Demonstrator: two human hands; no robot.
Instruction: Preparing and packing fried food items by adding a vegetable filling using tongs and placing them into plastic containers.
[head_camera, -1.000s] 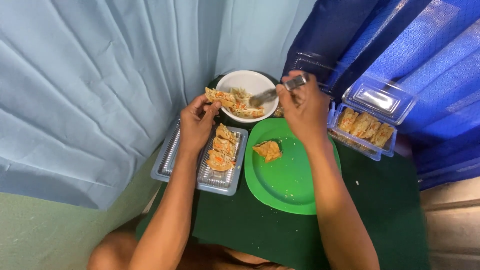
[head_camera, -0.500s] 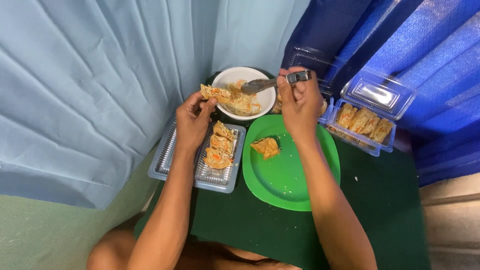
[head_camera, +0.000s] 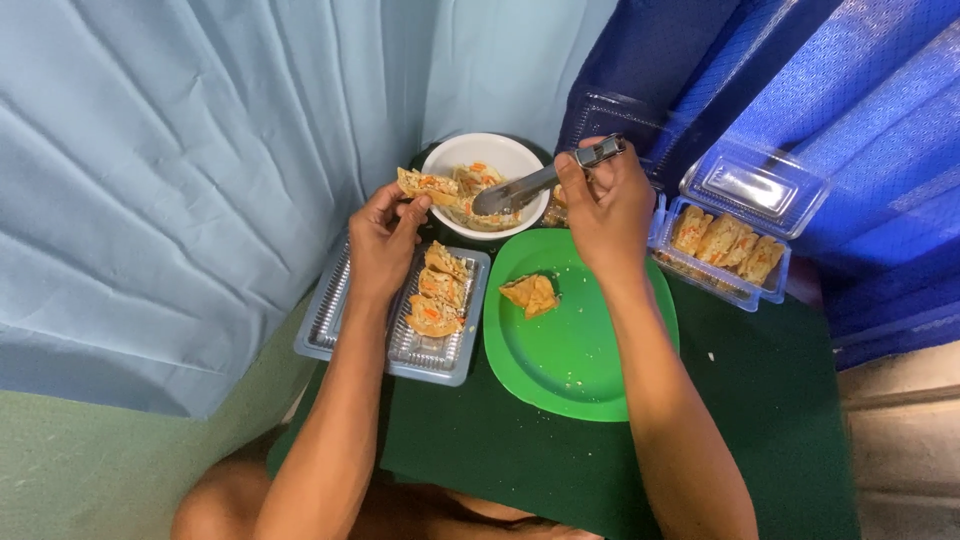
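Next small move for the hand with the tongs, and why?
Probably lift a scoop of filling onto the open tofu pocket: the right hand has the metal tongs tip-down in the white round bowl, and the left hand holds that pocket at its rim.

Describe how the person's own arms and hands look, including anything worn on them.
Both arms are bare from the bottom edge of the picture to the hands: no sleeves, gloves, watch or bracelets show. The left hand and right hand carry no visible rings on the fingers. Nails look short and unpainted.
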